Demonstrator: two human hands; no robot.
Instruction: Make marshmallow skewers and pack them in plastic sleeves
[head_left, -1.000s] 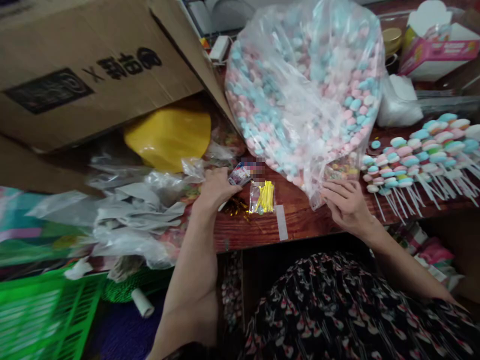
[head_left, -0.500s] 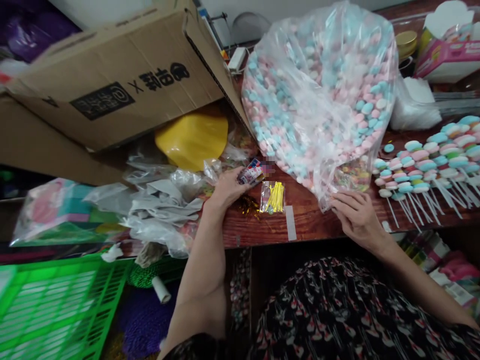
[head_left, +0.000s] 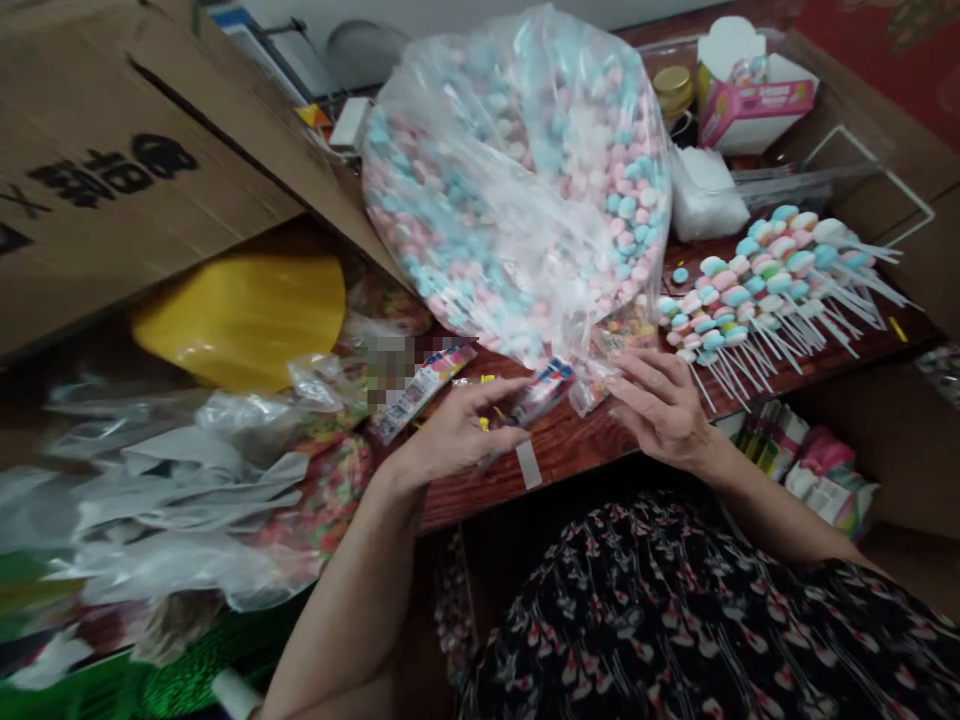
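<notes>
My left hand (head_left: 469, 430) pinches a small printed plastic packet (head_left: 544, 390) between thumb and fingers, just below the gathered end of a large clear bag (head_left: 517, 190). That bag is full of pink, blue and white marshmallows. Fingers stretched and slightly spread, my right hand (head_left: 664, 410) is beside the bag's gathered end; whether the fingertips touch the plastic I cannot tell. Another printed packet (head_left: 424, 390) lies left of my left hand. The yellow ties (head_left: 487, 380) are mostly hidden behind that hand. A strip of clear tape (head_left: 529, 464) is stuck near the table edge.
Marshmallow skewers (head_left: 765, 285) on white sticks lie in a pile at right. Behind them stand a pink-and-white box (head_left: 757, 105) and a gold-lidded jar (head_left: 673, 92). A cardboard box (head_left: 112, 170), a yellow sheet (head_left: 247, 315) and crumpled plastic bags (head_left: 202, 490) crowd the left.
My left hand has moved toward the bag, bringing a printed packet with it. My right hand's fingers have loosened from the bag's gathered end. The view has turned right.
</notes>
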